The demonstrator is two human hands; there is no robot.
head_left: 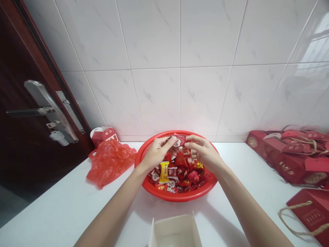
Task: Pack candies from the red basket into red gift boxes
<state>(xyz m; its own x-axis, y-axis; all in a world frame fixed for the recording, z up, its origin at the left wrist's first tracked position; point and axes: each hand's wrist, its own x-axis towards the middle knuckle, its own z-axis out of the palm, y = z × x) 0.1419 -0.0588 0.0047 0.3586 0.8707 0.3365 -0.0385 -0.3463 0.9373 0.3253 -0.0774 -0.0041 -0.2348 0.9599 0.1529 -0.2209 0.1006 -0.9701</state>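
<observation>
Above a red plastic basket (177,197) full of wrapped candies, my left hand (159,151) pinches a dark red wrapped candy (178,140) with white markings. My right hand (203,151) is beside it on the right, fingers curved and apart, its index fingertip at the wrapper's right end. A yellow packet (164,172) lies among the mostly red candies below my left hand. An open white box (176,230) stands at the bottom edge, nearer to me than the basket; the lower part of it is cut off by the frame.
Left of the basket are a crumpled red plastic bag (110,161) and a red carton (99,135). Several red boxes (288,154) are piled at the right, with a rope-handled red box (313,214) in front. A tiled wall stands behind; a door with a handle (33,112) is at the left.
</observation>
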